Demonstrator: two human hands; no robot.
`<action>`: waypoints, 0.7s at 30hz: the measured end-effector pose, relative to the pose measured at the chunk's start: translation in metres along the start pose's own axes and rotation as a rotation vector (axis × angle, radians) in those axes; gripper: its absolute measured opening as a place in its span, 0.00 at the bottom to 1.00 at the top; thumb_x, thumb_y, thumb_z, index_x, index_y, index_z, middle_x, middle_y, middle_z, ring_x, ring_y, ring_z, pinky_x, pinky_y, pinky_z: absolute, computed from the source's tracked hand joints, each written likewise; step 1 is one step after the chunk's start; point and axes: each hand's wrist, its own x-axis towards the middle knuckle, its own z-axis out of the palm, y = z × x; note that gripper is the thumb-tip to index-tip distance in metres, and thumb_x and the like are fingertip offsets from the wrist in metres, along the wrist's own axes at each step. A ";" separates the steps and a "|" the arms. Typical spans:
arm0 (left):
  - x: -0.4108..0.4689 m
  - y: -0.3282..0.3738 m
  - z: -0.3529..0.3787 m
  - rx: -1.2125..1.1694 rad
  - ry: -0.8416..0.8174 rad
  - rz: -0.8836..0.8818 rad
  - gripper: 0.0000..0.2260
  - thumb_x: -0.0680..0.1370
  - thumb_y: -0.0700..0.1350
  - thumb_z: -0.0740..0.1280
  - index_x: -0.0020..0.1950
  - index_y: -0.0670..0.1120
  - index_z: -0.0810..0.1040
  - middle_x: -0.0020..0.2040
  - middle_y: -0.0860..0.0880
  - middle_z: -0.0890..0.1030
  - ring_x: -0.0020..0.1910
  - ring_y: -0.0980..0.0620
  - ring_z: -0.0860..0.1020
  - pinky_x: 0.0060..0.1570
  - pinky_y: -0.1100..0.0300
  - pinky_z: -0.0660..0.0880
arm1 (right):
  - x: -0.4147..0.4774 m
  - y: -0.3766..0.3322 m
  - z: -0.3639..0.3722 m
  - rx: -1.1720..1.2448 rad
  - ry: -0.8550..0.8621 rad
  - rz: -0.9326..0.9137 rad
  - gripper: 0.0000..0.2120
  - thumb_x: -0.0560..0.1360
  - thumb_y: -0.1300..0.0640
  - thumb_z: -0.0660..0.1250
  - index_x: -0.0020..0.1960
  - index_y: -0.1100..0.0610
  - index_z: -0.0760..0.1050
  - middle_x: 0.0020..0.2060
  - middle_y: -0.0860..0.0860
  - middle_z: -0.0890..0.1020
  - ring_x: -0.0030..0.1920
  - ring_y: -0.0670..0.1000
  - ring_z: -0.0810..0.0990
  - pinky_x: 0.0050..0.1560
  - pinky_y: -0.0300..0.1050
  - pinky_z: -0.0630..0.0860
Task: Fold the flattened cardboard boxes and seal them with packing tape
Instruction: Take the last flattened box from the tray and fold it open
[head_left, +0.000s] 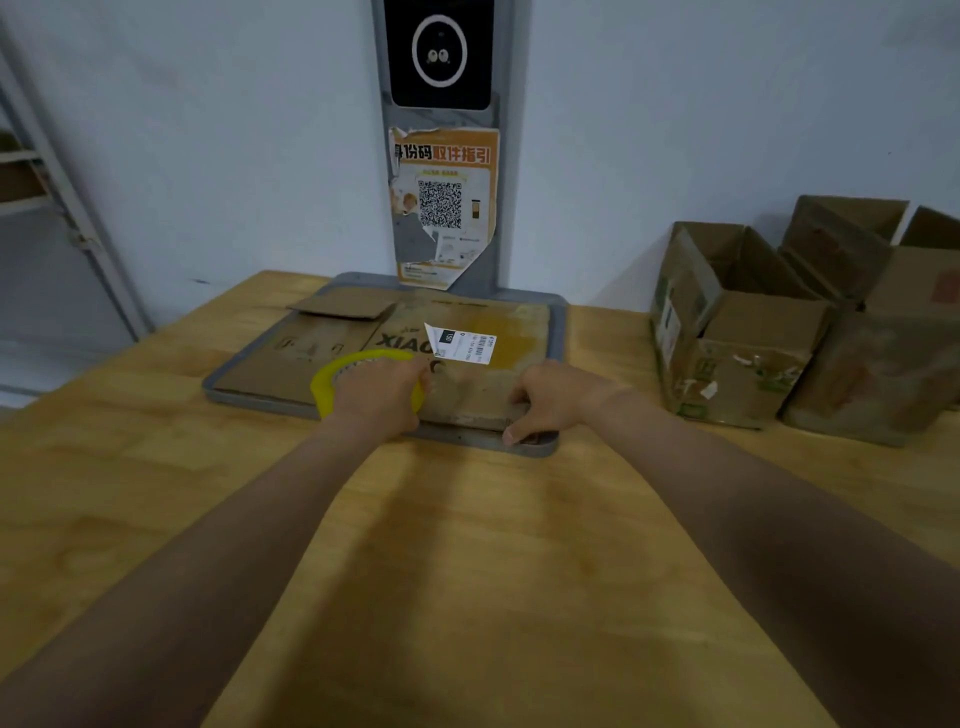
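- Light wooden plywood surface (467, 571): near half bare, which reads as working room left for erecting a box.
- Grey upright scanner post with black camera panel and torn orange QR poster (441, 208): stands against the wall at the back of the tray. Not part of the job.
- Erected brown cardboard boxes with open top flaps (753, 332): parked at the right edge of the surface, well apart from the hands. Likely finished or staged output, kept clear of the work zone.
- Grey flat base tray with raised rim (223, 387): sits at the foot of the post and carries the flat stock.
- Flattened brown cardboard box with dark printed lettering (467, 384): the task's thing. Lies flat on the tray, not yet folded. A white barcode shipping label (462, 343) is on its top face, one corner peeling up.
- Left hand (382, 392): rests on the flat box, fingers (423, 382) closed round the yellow-rimmed roll of packing tape (324, 384). Probably held ready so sealing can follow the fold without a second reach.
- Right hand (550, 400): at the near right edge of the flat box, fingers (514, 431) curled down over the edge, tips at the tray rim. Looks like a grip to lift or slide the cardboard off; cannot tell whether they have got under it.
- Judgement: early stage, pickup of the next flat.
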 end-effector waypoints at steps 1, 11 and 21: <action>-0.001 0.000 -0.002 -0.012 0.006 -0.011 0.21 0.70 0.45 0.75 0.60 0.57 0.76 0.52 0.49 0.81 0.51 0.44 0.80 0.37 0.54 0.71 | -0.001 -0.001 -0.003 -0.021 -0.009 -0.019 0.25 0.74 0.38 0.73 0.58 0.58 0.83 0.49 0.53 0.84 0.51 0.55 0.82 0.55 0.53 0.80; -0.027 0.004 -0.050 -0.111 0.404 -0.116 0.16 0.71 0.44 0.76 0.54 0.57 0.76 0.38 0.51 0.78 0.38 0.46 0.79 0.32 0.56 0.66 | -0.034 -0.011 -0.005 -0.057 0.250 -0.054 0.15 0.85 0.58 0.57 0.66 0.58 0.78 0.59 0.60 0.82 0.56 0.60 0.80 0.58 0.55 0.77; -0.092 0.027 -0.140 -0.267 0.534 -0.170 0.17 0.73 0.52 0.77 0.57 0.56 0.74 0.45 0.50 0.81 0.41 0.48 0.76 0.29 0.57 0.63 | -0.116 -0.039 -0.062 0.150 0.524 0.058 0.11 0.85 0.55 0.59 0.51 0.59 0.78 0.45 0.56 0.80 0.45 0.56 0.79 0.46 0.49 0.74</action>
